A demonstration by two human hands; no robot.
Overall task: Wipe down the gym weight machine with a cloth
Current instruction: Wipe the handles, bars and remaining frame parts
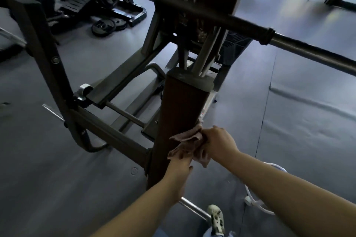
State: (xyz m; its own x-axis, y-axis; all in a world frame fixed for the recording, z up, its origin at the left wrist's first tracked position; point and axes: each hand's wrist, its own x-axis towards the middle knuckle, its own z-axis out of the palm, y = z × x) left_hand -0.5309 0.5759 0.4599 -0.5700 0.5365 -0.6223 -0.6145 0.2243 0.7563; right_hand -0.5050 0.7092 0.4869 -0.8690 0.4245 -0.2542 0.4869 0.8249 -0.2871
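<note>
Pink cloth (187,143), crumpled and faded, lies against the brown padded bench (181,113) of the weight machine, near the pad's right edge and low on it. Both hands hold it — the right hand (218,143) has a closed grip on the bunched upper part, and the left hand (180,167) has its grip closed on the lower corner beside the pad. A long barbell (192,8) crosses above the bench. Loose weight plates (107,26) lie on the grey floor (298,121) far to the left, well apart.
</note>
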